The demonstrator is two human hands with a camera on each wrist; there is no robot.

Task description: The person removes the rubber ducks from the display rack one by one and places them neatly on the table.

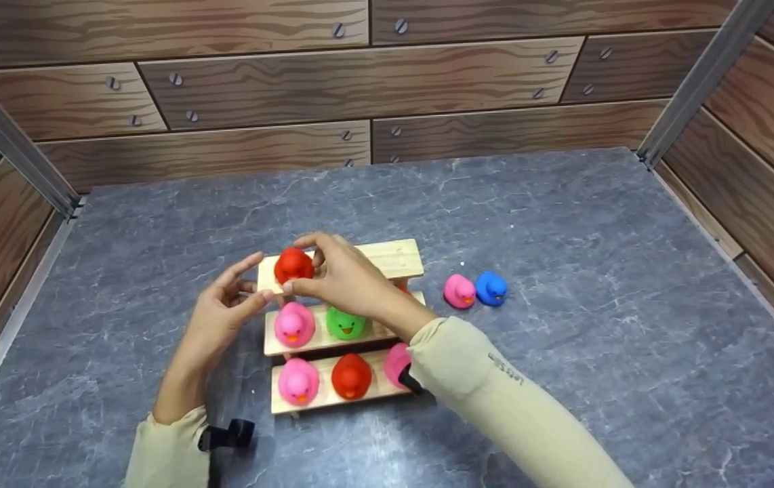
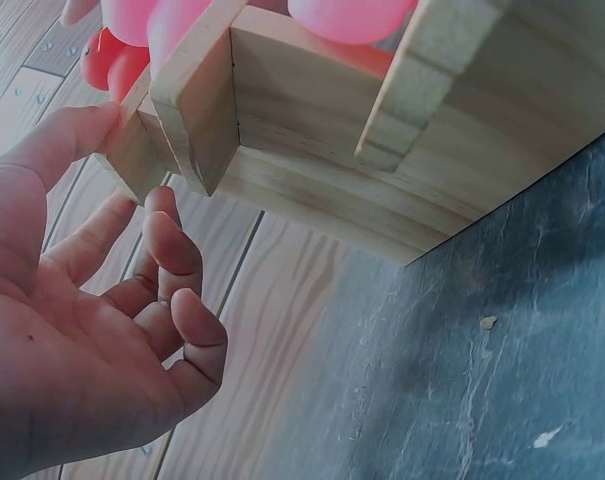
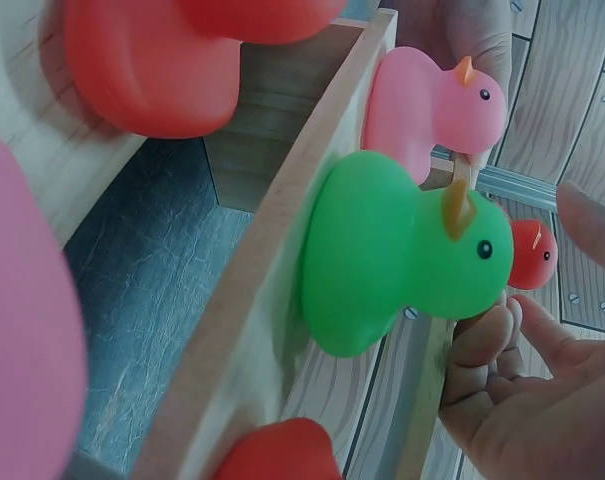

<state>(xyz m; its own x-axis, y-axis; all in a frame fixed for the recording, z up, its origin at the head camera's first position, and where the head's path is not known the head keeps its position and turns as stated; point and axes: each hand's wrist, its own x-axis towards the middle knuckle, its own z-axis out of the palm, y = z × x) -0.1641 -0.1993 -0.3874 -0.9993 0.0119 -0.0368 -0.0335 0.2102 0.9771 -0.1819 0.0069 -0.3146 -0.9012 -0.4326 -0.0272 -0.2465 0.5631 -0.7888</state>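
Observation:
A three-tier wooden stand [image 1: 390, 257] holds rubber ducks. On its top tier, at the left end, sits a red rubber duck [image 1: 293, 266]. My right hand [image 1: 346, 274] holds this duck, with the thumb at its front and the index finger behind. At the left end of the top tier, my left hand [image 1: 214, 308] pinches the board between thumb and index finger; its other fingers [image 2: 197, 330] curl loosely below. The middle tier carries a pink duck [image 1: 294, 324] and a green duck [image 3: 367, 255]. My right forearm covers part of the stand's right side.
The bottom tier bears a pink duck [image 1: 299, 381], a red duck [image 1: 351, 376] and another pink duck [image 1: 397, 362], partly hidden. Right of the stand, a small pink duck [image 1: 459, 291] and a blue duck [image 1: 491, 289] sit on the grey marbled tabletop [image 1: 597, 325].

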